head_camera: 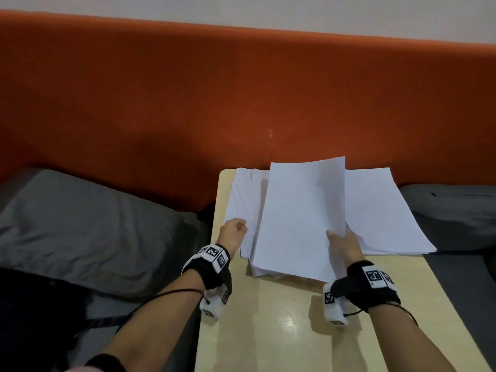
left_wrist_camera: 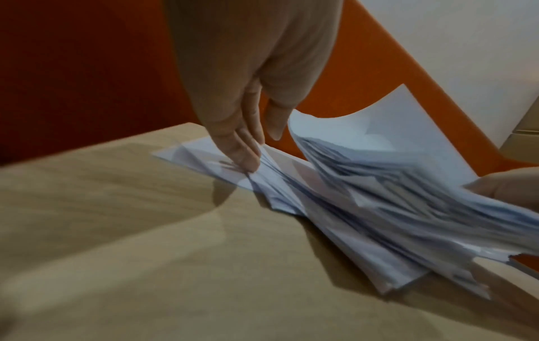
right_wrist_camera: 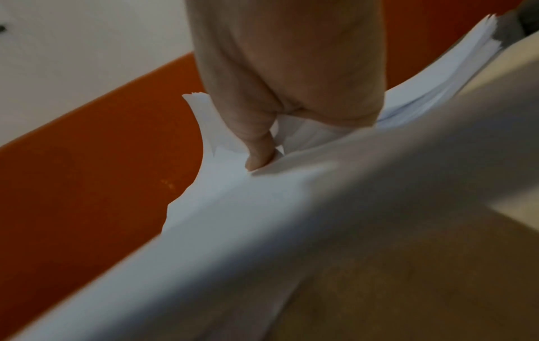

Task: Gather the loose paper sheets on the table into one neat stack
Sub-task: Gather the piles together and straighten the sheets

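Observation:
White paper sheets lie in three loose groups at the far end of a small beige table (head_camera: 268,331). My right hand (head_camera: 338,237) pinches the middle bundle (head_camera: 295,218) at its near right edge, thumb on top, and that edge is lifted and curling. In the right wrist view the thumb (right_wrist_camera: 259,150) presses into the bundle (right_wrist_camera: 262,207). My left hand (head_camera: 237,226) has straight fingers (left_wrist_camera: 245,157) whose tips rest on the fanned left sheets (head_camera: 244,194). A flatter pile (head_camera: 381,210) lies to the right, partly under the lifted bundle.
An orange padded panel (head_camera: 188,103) stands right behind the table. A grey pillow (head_camera: 80,224) lies left of the table and a grey cushion (head_camera: 451,210) to its right. The sheets reach close to the table's far and left edges.

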Tool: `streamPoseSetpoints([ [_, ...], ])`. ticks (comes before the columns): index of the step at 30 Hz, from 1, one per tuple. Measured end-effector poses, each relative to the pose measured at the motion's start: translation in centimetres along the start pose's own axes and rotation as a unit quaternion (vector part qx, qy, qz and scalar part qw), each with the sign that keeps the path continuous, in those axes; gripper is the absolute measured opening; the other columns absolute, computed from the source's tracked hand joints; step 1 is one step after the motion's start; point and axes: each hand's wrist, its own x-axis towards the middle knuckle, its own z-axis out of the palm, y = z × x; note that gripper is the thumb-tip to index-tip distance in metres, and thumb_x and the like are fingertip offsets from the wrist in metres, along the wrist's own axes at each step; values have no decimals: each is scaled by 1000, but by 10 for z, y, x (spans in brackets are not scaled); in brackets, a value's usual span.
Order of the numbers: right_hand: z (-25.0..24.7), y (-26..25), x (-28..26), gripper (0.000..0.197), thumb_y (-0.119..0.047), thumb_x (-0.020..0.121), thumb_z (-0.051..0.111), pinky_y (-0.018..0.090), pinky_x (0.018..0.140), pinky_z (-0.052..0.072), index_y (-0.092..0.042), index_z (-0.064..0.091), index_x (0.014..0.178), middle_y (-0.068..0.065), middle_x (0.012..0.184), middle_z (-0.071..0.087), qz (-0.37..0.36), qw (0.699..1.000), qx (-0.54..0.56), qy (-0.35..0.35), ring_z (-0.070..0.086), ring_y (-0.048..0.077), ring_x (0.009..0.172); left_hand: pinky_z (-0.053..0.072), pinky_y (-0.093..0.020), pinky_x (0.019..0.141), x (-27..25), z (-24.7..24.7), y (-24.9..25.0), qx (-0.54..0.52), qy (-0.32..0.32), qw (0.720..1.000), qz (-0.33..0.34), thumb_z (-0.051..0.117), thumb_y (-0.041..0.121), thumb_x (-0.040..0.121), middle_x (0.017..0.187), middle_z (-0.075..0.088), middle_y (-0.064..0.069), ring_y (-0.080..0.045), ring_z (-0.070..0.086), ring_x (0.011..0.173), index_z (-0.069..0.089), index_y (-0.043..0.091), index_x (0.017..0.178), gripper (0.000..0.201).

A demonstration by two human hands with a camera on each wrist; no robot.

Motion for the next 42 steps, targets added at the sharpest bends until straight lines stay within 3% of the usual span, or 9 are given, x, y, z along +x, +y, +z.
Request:
streamPoseSetpoints([
  [7, 9, 11, 8, 38, -17, 94, 54, 30, 83, 37, 10, 53, 120, 25, 118, 59, 22, 989, -144, -16, 55, 36, 113, 50, -40, 94, 10, 19, 9, -59, -3, 997, -42, 45, 1, 94, 114, 58, -20, -32, 60, 98, 51, -4, 125, 32],
  [12, 7, 14, 15, 37, -18, 93, 55, 30, 82, 39, 8, 54, 119, 24, 117, 60, 36, 989, -140, -31, 57, 33, 106, 51, -39, 88, 21, 28, 14, -50, 11, 997, -63, 45, -2, 91, 113, 60, -26, -27, 56, 85, 55, -5, 119, 30],
  [20, 5, 17, 15, 36, -19, 93, 56, 30, 80, 38, 6, 55, 118, 19, 105, 61, 34, 989, -138, -42, 56, 30, 98, 38, -32, 103, 20, 38, 23, 45, 31, 997, -52, 36, 8, 97, 138, 47, -16, -30, 45, 126, 46, 1, 132, 37],
  [29, 5, 17, 14, 39, -22, 93, 55, 29, 81, 36, 5, 55, 121, 18, 108, 61, 25, 987, -152, -49, 53, 26, 96, 38, -36, 107, 31, 34, 23, 14, 36, 997, -72, 40, 6, 96, 136, 47, -19, -32, 46, 126, 45, -1, 132, 38],
  [31, 5, 17, 14, 37, -22, 93, 55, 28, 80, 36, 4, 55, 121, 20, 115, 61, 20, 986, -157, -45, 56, 30, 101, 42, -41, 103, 39, 34, 20, -15, 27, 996, -87, 41, 4, 93, 130, 51, -22, -37, 51, 118, 50, -3, 126, 35],
  [33, 6, 16, 13, 37, -21, 93, 55, 28, 79, 37, 4, 56, 120, 20, 112, 62, 19, 986, -159, -43, 57, 31, 103, 49, -36, 89, 45, 34, 21, -54, 18, 993, -103, 40, -5, 88, 110, 57, -20, -37, 59, 95, 60, 1, 97, 23],
  [36, 5, 16, 13, 36, -19, 93, 55, 28, 77, 37, 6, 56, 119, 13, 98, 58, 20, 987, -151, -49, 55, 26, 94, 39, -29, 63, 50, 36, 24, -53, 33, 991, -120, 37, -10, 83, 79, 51, -13, -25, 48, 71, 38, 18, 59, 37],
  [39, 4, 14, 12, 35, -19, 94, 54, 27, 77, 35, 4, 55, 120, 18, 108, 61, 24, 985, -163, -47, 57, 33, 107, 47, -34, 67, 57, 40, 23, -39, 28, 991, -128, 41, -6, 84, 75, 59, -16, -35, 59, 78, 49, 12, 63, 29],
  [42, -2, 6, 13, 36, -19, 95, 51, 26, 81, 33, 2, 52, 124, 13, 116, 58, 12, 986, -166, -17, 52, 31, 115, 50, -38, 86, 62, 41, 27, 30, 25, 988, -152, 44, -1, 87, 107, 65, -25, -39, 60, 104, 55, -1, 80, 13],
])
